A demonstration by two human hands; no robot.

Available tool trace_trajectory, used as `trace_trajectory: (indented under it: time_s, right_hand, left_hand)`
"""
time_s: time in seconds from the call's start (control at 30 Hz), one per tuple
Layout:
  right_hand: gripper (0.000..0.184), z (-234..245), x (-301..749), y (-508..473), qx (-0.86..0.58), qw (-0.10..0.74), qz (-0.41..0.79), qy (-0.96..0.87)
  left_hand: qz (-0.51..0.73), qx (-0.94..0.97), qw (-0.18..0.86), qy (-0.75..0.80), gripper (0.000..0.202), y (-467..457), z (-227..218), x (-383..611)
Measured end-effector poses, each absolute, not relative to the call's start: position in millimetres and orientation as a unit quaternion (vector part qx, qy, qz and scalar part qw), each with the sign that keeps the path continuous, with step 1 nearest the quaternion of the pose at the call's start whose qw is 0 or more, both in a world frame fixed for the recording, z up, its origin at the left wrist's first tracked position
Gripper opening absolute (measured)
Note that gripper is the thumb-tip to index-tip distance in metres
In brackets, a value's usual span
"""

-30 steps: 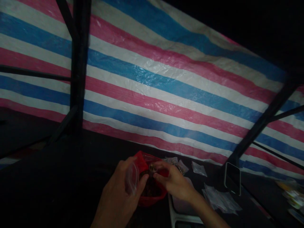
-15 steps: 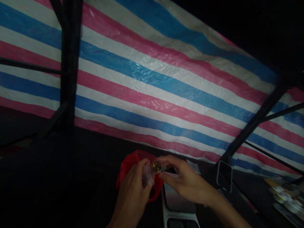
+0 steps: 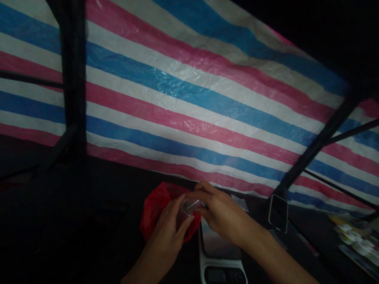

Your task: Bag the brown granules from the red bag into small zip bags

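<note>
My left hand [image 3: 169, 225] is closed on a small clear plastic bag [image 3: 181, 217], holding its mouth apart. My right hand [image 3: 217, 211] grips a small clear cup [image 3: 194, 205], tipped on its side with its rim at the bag's mouth. I cannot make out any pieces in the cup; its far end is hidden by my fingers. Both hands are over a red plastic bag [image 3: 152, 211], which lies open on the dark table. Partly under my right forearm is a kitchen scale [image 3: 220, 246] with a display at its near end.
A phone [image 3: 278, 213] leans upright at the right, near a dark slanted post [image 3: 308, 157]. Small clear packets [image 3: 239, 202] lie behind my right hand. Blurred white and yellow items [image 3: 352, 236] sit at far right. A striped tarp [image 3: 189, 114] hangs behind the table.
My right hand has tilted the cup towards the left, into the bag's mouth. Small brass-coloured pieces seen in the cup before no longer show. The view has shifted slightly.
</note>
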State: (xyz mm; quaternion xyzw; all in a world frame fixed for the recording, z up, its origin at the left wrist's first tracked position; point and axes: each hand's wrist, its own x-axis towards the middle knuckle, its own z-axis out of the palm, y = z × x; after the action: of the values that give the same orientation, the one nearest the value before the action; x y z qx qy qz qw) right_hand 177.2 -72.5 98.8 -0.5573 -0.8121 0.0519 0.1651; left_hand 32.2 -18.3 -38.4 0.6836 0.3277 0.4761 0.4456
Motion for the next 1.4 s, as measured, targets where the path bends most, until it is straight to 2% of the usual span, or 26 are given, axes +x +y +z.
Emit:
trace_trajectory:
  time_s: [0.17,0.33,0.37,0.5,0.6,0.67,0.8,0.93,1.23,1.4]
  right_hand:
    - [0.048,96,166,-57,-0.509,0.206,0.077,-0.832]
    - [0.044,87,158,-45,-0.532,0.272,0.029,-0.802]
    - [0.043,83,155,-43,-0.556,0.238,0.014,-0.797]
    - [0.036,62,138,-30,-0.616,-0.008,-0.035,-0.787]
    - [0.032,46,130,-17,-0.636,-0.047,-0.049,-0.768]
    - [0.031,40,128,-9,-0.648,-0.05,-0.051,-0.759]
    - [0.034,31,130,0,-0.645,-0.023,-0.036,-0.763]
    - [0.043,22,136,1,-0.649,0.029,-0.011,-0.76]
    - [0.037,9,135,-3,-0.638,0.133,0.059,-0.756]
    - [0.027,-1,141,-2,-0.643,0.222,0.13,-0.721]
  left_hand:
    - [0.477,0.637,0.485,0.362,0.058,-14,-25,14]
    - [0.522,0.575,0.479,0.41,0.058,-7,-17,-5]
    - [0.533,0.562,0.473,0.419,0.06,-5,-17,-10]
    - [0.569,0.53,0.394,0.49,0.064,0,-19,-26]
    - [0.567,0.568,0.279,0.527,0.061,3,-23,-30]
    - [0.559,0.571,0.278,0.534,0.058,5,-29,-29]
    - [0.528,0.559,0.413,0.489,0.05,11,-38,-24]
    - [0.519,0.536,0.484,0.459,0.052,15,-39,-26]
    - [0.516,0.478,0.552,0.447,0.063,14,-39,-30]
    - [0.526,0.508,0.499,0.465,0.057,18,-41,-32]
